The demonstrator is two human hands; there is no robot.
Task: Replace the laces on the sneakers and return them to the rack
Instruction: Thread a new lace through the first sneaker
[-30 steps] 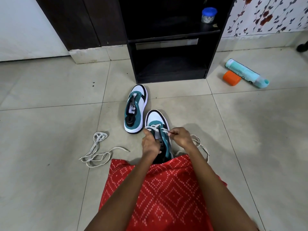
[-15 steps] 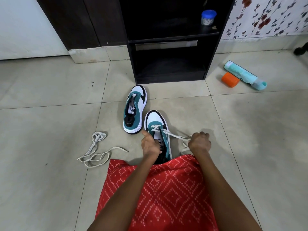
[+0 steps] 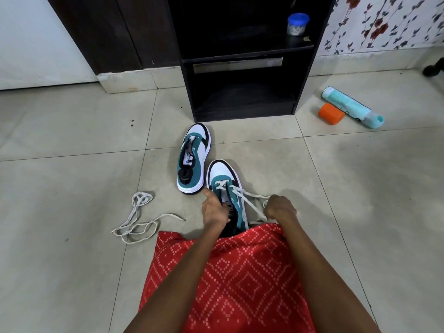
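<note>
Sneaker (image 3: 222,171), teal suede: left hand (image 3: 215,210) grips it, right hand (image 3: 281,209) clenches flat lace (image 3: 249,202).

Near sneaker (image 3: 225,188) right of far sneaker (image 3: 193,157) — rack (image 3: 242,68) behind.

Soft even daylight, faint shadows, wide-angle bowing at edges, dim rack (image 3: 242,97) interior.

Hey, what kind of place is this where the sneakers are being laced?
Probably a room at home: tiled floor, a dark rack against floral wallpaper, and someone sitting on the floor threading a lace through a sneaker.
</note>
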